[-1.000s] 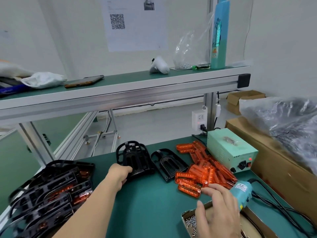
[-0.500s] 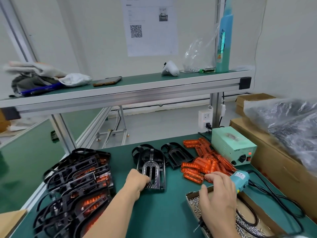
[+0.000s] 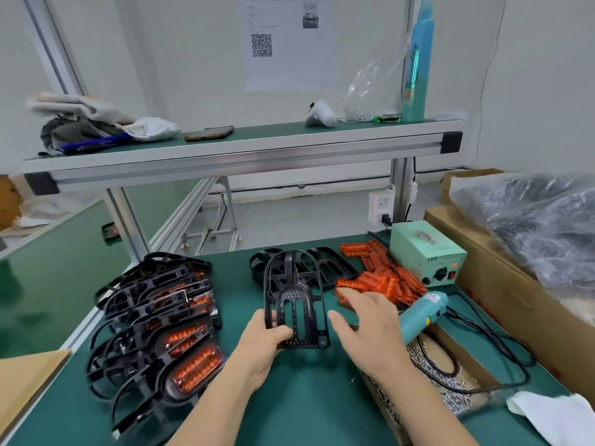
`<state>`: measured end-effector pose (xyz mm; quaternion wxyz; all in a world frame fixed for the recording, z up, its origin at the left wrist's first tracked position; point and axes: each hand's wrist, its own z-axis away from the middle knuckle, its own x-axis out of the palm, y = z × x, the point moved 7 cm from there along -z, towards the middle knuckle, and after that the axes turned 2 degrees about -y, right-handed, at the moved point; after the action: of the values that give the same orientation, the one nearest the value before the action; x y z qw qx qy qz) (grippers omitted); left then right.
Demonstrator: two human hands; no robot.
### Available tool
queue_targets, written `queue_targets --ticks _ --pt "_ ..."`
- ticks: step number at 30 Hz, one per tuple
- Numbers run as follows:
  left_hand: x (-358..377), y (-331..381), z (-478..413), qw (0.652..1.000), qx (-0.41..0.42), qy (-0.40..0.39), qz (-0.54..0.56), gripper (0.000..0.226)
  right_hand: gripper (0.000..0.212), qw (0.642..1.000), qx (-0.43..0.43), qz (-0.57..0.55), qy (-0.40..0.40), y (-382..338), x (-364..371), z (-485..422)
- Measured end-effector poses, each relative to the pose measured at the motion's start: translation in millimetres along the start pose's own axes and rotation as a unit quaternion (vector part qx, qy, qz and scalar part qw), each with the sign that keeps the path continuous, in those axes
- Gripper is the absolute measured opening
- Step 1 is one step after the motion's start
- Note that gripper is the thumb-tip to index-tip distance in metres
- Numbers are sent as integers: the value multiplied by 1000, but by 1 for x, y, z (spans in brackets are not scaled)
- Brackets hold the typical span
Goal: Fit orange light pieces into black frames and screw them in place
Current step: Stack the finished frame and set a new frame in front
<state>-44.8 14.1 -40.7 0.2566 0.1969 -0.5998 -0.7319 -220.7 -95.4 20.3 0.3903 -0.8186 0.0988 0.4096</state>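
My left hand (image 3: 260, 346) grips the black frame (image 3: 294, 304) by its near corner, mid-worktop (image 3: 306, 397). My right hand (image 3: 367, 326) hovers open beside the orange light pieces (image 3: 383, 281) toward the right edge. Held one-sided, the frame could twist when I press a piece in.

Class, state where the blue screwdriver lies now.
Head view, right side: the screwdriver lies beside the right hand, between the orange pieces and the screw box.

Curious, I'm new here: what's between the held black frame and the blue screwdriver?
Head view: the right hand, open and empty, above the green mat; the left hand grips the black frame.
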Motion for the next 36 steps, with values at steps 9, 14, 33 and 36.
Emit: queue_targets --ticks 9,14,33,36 --pt "-3 -2 36 994 68 -62 55 54 13 978 -81 -111 -156 -36 12 0" --pt "-34 1 38 986 101 35 128 70 11 983 -103 -64 -139 -46 10 6" --pt "-17 18 46 837 132 -51 -528 60 20 901 -223 196 -316 -88 56 42" --pt "-8 8 41 794 111 -101 -590 80 21 906 -193 148 -347 -79 48 32"
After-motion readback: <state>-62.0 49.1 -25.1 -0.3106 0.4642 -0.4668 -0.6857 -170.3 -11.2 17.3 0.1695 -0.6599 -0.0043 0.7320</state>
